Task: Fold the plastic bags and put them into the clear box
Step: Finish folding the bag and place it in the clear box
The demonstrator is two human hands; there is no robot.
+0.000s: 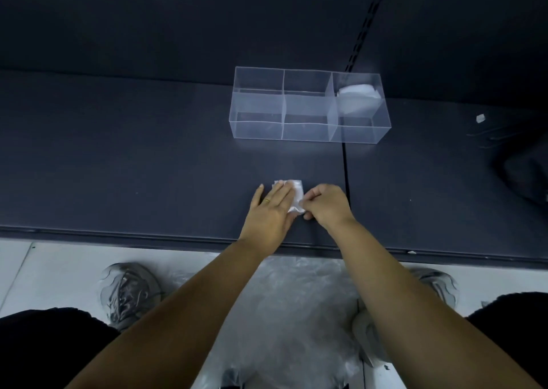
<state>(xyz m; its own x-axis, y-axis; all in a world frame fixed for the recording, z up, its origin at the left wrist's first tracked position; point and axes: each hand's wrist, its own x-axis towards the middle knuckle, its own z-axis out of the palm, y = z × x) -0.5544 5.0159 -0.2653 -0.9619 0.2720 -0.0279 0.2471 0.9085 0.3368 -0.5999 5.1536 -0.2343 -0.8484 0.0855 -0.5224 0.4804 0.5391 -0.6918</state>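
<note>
Left hand flat, fingers straight, pressing bag on near surface. Right hand pinches bag's right edge. Box farther back, folded bag in its right compartment.

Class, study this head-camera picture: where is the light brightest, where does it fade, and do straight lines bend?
Head view: light is brightest on the table around the clear box and the folded plastic bag; the far corners fade dark; the table's front edge bows slightly, a wide-angle effect.
</note>
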